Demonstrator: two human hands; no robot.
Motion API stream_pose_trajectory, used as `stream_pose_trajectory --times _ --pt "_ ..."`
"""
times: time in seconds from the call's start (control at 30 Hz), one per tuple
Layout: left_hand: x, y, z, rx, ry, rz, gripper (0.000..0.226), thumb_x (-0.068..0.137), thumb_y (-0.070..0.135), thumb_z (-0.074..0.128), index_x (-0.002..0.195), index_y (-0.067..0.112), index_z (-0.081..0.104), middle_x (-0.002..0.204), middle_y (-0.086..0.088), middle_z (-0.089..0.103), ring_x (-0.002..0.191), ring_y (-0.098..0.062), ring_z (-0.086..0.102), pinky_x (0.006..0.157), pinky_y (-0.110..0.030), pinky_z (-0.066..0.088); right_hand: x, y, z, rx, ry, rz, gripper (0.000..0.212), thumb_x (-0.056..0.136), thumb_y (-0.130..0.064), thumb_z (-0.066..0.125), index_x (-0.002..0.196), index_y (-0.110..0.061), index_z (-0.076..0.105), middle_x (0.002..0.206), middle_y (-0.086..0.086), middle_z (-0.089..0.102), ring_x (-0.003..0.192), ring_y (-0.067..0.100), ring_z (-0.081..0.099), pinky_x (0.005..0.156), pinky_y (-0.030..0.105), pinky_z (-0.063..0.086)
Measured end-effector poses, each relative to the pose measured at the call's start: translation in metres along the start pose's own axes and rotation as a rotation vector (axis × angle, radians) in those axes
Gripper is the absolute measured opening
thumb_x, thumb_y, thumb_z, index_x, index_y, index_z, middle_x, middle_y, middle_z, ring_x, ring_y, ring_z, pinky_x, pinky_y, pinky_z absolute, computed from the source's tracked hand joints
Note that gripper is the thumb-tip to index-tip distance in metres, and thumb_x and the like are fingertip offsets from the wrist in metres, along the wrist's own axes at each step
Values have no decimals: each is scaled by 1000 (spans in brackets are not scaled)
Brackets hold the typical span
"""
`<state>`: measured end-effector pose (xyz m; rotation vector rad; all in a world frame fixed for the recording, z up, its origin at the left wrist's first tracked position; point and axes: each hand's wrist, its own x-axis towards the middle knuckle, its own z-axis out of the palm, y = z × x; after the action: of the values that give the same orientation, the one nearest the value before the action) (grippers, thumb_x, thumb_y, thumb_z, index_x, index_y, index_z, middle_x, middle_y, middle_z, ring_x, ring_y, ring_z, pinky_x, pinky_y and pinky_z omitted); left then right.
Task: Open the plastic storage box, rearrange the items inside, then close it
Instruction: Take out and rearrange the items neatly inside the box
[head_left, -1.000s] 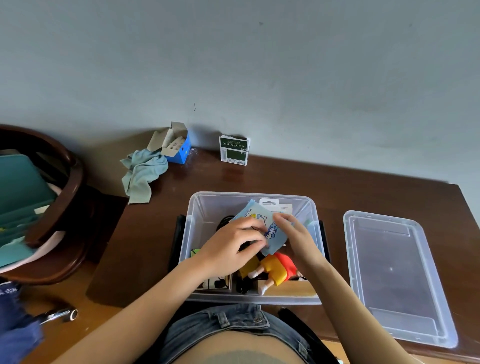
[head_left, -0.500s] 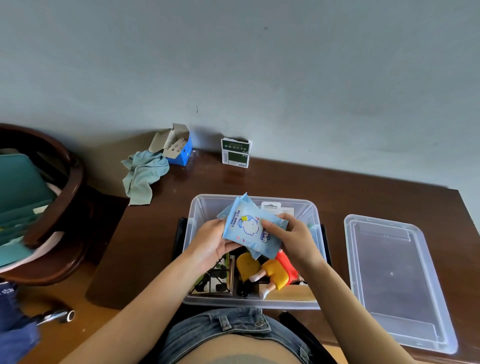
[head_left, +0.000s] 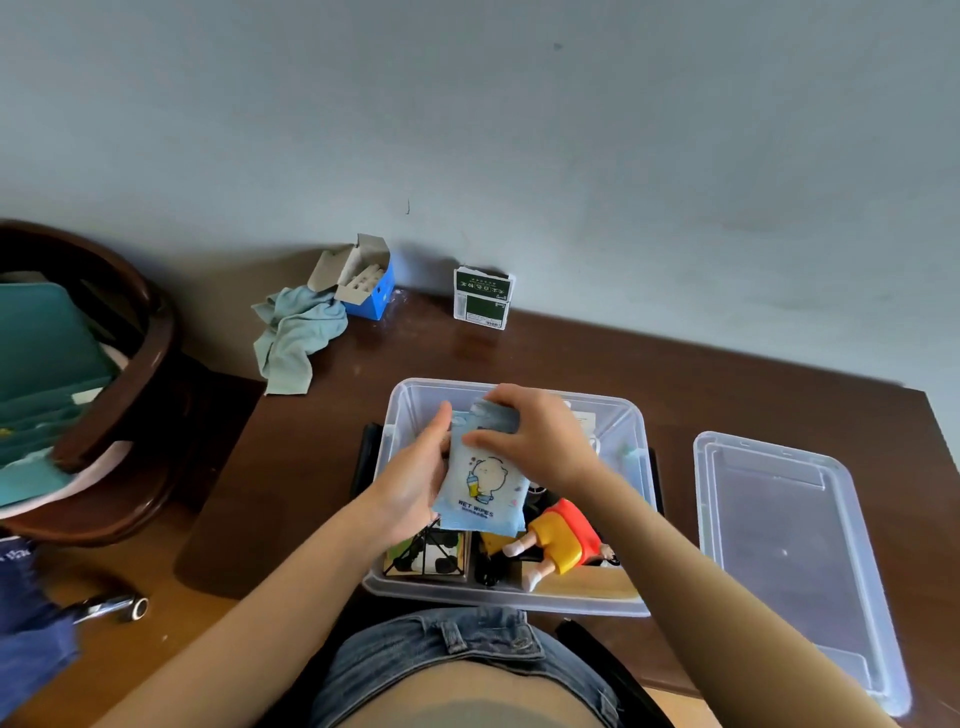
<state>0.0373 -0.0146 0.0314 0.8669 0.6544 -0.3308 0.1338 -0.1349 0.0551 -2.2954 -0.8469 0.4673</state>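
wet wipes pack hides box contents behind it.

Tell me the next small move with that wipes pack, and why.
Probably lower the light blue wet wipes pack into the clear plastic storage box's far end. Both the left hand and right hand hold it above the box; the toy figure fills the near part.

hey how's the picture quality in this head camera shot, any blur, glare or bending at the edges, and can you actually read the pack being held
Head view: even, soft light, no harsh glare; the wet wipes pack is sharp enough to read "WET WIPES"; the right hand on its top looks slightly soft; wide-angle bending curves the table edge and stretches the clear lid toward the corner; faint sheen on the wood near the green box.
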Motion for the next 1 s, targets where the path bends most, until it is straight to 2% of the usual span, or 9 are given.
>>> stream_pose_trajectory --times 0.07,0.2,0.37,0.5,0.57,0.63,0.7,0.8,1.0 --pt "-5 2 -4 78 19 34 47 89 54 45 120 22 60 112 -7 70 104 -23 66 82 -37 55 6 -3 10 -25 49 -44 24 78 -35 73 94 -19 64 86 -6 65 77 12 58 67 27 46" --pt "-11 10 -25 101 168 236 33 92 25 58 121 10 59 104 -9 73 93 -25 71 70 -34 57 23 -5 13 224 214 25 9 90 -28 59 90 -22 66 77 -14 62 72 3 57 65 21 46" --pt "-20 21 -60 -115 286 339 24 96 20 51 117 16 60 104 -7 72 87 -19 71 62 -31 57 35 11 26 -230 -163 57 24 94 -16 44 96 -14 67 99 3 69 94 23 63 77 32 48" --pt "-19 19 -68 -123 362 334 22 95 19 53 116 16 59 109 -9 70 95 -24 68 66 -35 58 40 11 59 -654 -489 16 13 90 -8 48 90 -7 60 91 12 62 86 30 61 64 33 45" --pt "-18 16 -69 -127 405 325 22 94 20 55 116 16 60 107 -9 71 95 -25 69 68 -37 57 46 16 75 -751 -535 39 28 89 -8 55 116 0 55 114 16 59 103 31 59 74 35 48" --pt "-18 13 -71 -127 420 323 23 94 20 56 116 15 60 107 -8 72 96 -25 69 70 -37 56 53 27 90 -786 -593 95 64 89 -14 61 142 0 28 138 17 41 123 34 46 90 38 47" --pt "-18 10 -72 -130 418 321 22 94 20 56 114 16 60 107 -7 72 95 -24 70 69 -35 57 57 33 101 -810 -659 147 84 86 -16 65 149 -6 12 147 16 23 130 39 35 95 43 47" --pt "-18 5 -73 -125 420 310 21 94 19 56 114 15 60 105 -7 72 93 -23 70 70 -34 57 60 37 115 -825 -673 188 86 82 -10 68 148 -12 12 148 18 15 129 46 30 92 47 49" --pt "-18 -3 -72 -125 417 297 22 93 20 56 114 17 60 105 -6 73 93 -22 71 67 -33 57 57 53 118 -700 -576 121 76 75 -16 73 135 -17 27 136 14 28 116 39 41 67 37 47"
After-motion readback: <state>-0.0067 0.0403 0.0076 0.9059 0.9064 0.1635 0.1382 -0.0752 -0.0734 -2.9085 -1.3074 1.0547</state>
